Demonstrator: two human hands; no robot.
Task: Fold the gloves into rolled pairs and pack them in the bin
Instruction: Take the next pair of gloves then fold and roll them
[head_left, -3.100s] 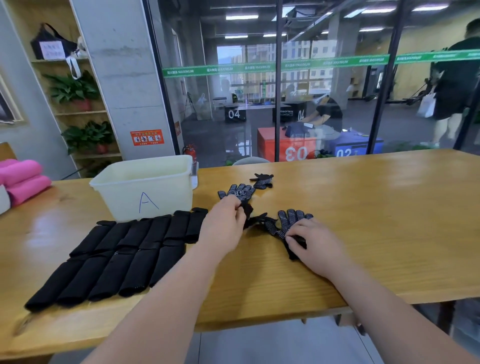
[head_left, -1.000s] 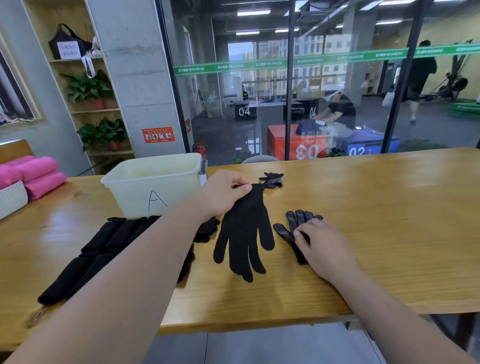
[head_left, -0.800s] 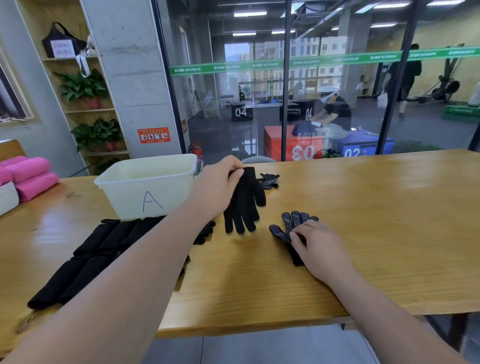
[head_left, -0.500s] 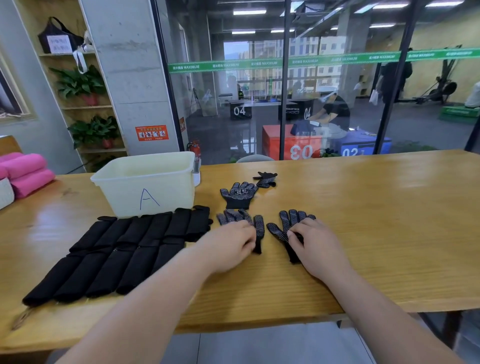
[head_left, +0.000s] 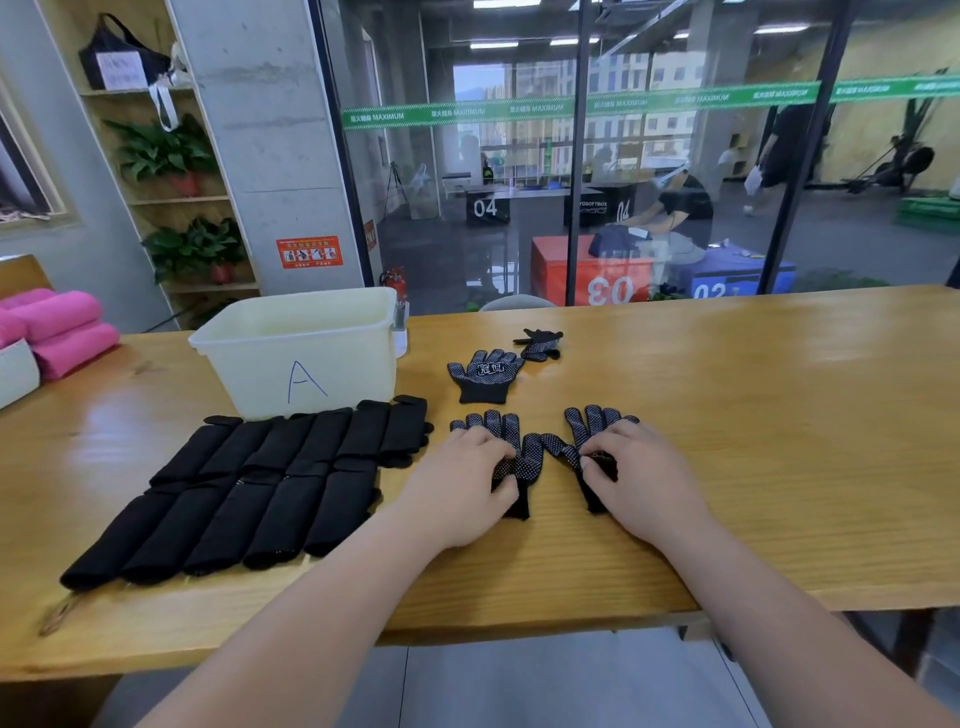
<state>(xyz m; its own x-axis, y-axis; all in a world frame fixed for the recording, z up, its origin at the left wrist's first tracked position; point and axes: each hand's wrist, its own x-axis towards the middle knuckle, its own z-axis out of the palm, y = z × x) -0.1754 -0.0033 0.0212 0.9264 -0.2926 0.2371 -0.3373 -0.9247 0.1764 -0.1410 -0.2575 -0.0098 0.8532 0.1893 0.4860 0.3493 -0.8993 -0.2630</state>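
Head view, starting nearest: two bare forearms reach from six o'clock over the table's (head_left: 779, 467) near edge. The left hand (head_left: 457, 488) lies on the left glove (head_left: 511, 449), its fingers bent down and the thumb closing on the cloth near the cuff, so it pinches that glove. The right hand (head_left: 641, 478) does the same on the right glove (head_left: 595, 423), fingertips gathered and curled on the palm area. Both gloves are black with pale dots, lie flat with fingers pointing to twelve o'clock, and their thumbs meet or nearly meet between the hands. At nine o'clock of the left hand lie black rolls (head_left: 260, 488) in two rows, packed side by side, the far row just touching the bin's front. At twelve o'clock of the left glove, a little apart, a third glove (head_left: 485, 376) lies flat, a white mark on its palm. Just beyond it, towards one o'clock, a fourth glove (head_left: 540, 344) sits crumpled. The bin (head_left: 301, 358), pale with a blue "A" on its front, stands at eleven o'clock of the hands; what it holds cannot be seen. Pink rolls (head_left: 62, 327) lie at the table's far ten o'clock corner. A glass wall (head_left: 675, 156) runs behind the table.
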